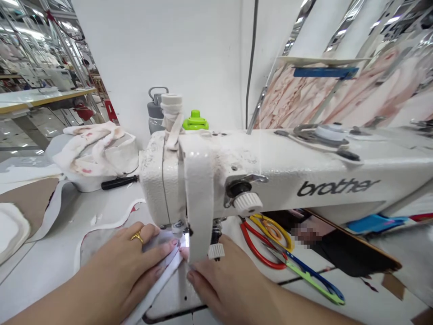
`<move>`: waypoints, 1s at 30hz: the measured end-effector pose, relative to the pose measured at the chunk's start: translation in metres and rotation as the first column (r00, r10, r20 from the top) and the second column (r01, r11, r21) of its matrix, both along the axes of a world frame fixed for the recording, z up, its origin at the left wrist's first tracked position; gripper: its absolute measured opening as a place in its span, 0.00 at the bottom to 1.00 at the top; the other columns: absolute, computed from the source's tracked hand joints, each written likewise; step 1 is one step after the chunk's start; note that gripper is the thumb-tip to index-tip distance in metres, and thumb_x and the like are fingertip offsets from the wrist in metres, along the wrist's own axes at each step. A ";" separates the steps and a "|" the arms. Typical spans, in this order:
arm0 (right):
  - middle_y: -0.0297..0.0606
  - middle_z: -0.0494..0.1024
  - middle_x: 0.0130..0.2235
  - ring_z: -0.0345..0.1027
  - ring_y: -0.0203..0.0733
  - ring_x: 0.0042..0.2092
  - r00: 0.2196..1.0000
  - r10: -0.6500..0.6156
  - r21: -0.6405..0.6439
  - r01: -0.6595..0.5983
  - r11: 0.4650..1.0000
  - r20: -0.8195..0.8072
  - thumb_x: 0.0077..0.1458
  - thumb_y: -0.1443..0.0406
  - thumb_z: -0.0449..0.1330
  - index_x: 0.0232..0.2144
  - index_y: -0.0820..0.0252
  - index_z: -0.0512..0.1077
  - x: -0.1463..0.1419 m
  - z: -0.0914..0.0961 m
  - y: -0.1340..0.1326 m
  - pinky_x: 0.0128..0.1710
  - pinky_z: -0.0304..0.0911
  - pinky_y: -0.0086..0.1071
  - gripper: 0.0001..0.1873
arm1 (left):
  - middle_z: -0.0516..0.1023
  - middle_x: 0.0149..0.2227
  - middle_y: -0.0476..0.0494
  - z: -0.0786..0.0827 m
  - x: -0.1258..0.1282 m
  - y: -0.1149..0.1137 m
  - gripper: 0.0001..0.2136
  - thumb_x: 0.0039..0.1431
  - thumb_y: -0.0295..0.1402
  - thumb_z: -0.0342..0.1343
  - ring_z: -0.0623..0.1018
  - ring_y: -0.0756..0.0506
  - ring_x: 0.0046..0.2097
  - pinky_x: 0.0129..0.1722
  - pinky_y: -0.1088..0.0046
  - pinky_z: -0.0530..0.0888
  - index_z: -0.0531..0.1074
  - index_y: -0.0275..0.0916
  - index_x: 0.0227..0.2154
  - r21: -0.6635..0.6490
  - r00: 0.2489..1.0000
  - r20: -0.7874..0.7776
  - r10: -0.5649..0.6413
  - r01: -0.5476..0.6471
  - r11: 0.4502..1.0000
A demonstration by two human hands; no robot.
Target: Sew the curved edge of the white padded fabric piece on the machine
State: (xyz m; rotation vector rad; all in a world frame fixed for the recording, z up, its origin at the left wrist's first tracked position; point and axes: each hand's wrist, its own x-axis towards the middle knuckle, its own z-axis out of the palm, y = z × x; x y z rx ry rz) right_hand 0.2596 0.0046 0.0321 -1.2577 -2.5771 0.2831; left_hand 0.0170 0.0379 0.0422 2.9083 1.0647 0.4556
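Note:
My left hand, a gold ring on one finger, lies stretched out on a grey fabric piece with a white padded edge. Its fingertips press the cloth close to the needle area of the white sewing machine. A folded white strip runs beside the thumb toward the lit needle area. My right hand rests on the bed at the other side, partly behind the machine's front guard. Its thumb is extended, and one fingertip reaches the fabric's edge by the needle; the other fingers are hidden.
Red-handled scissors, yellow-handled scissors and blue-green thread snips lie right of my right hand. A black-handled tool and piled white fabric are on the left. A grey bottle and green-lidded bottle stand behind the machine.

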 end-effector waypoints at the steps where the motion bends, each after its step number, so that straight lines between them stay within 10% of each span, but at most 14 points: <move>1: 0.41 0.77 0.39 0.67 0.50 0.44 1.000 0.001 -0.014 -0.001 1.000 0.004 0.64 0.62 0.54 0.35 0.58 0.78 -0.001 0.001 0.000 0.46 0.64 0.42 0.12 | 0.79 0.39 0.48 -0.002 0.001 -0.002 0.15 0.63 0.34 0.52 0.77 0.43 0.38 0.37 0.65 0.74 0.72 0.53 0.51 0.013 1.000 -0.021 0.007 -0.006 1.000; 10: 0.43 0.76 0.38 0.67 0.51 0.42 0.999 0.001 0.026 -0.002 1.000 0.051 0.65 0.63 0.53 0.34 0.61 0.76 0.001 -0.002 0.001 0.44 0.64 0.43 0.13 | 0.78 0.41 0.42 -0.014 0.009 -0.016 0.15 0.65 0.34 0.47 0.77 0.40 0.38 0.36 0.59 0.76 0.73 0.47 0.50 0.118 0.994 -0.007 0.110 -0.108 0.987; 21: 0.40 0.77 0.42 0.67 0.51 0.44 0.999 0.013 -0.034 -0.012 0.999 0.036 0.66 0.62 0.52 0.37 0.58 0.75 0.002 0.002 0.000 0.45 0.64 0.43 0.12 | 0.79 0.48 0.47 -0.004 -0.008 -0.008 0.19 0.62 0.34 0.51 0.79 0.43 0.43 0.38 0.67 0.78 0.70 0.53 0.55 0.098 0.989 -0.134 -0.061 0.074 0.992; 30: 0.43 0.77 0.39 0.67 0.50 0.42 0.999 -0.025 0.000 0.025 1.000 0.029 0.64 0.64 0.53 0.34 0.61 0.76 0.000 0.001 0.002 0.44 0.65 0.43 0.13 | 0.78 0.48 0.35 -0.020 0.005 -0.023 0.19 0.63 0.39 0.48 0.78 0.36 0.40 0.34 0.57 0.77 0.72 0.46 0.55 0.136 0.985 -0.140 0.101 -0.082 0.987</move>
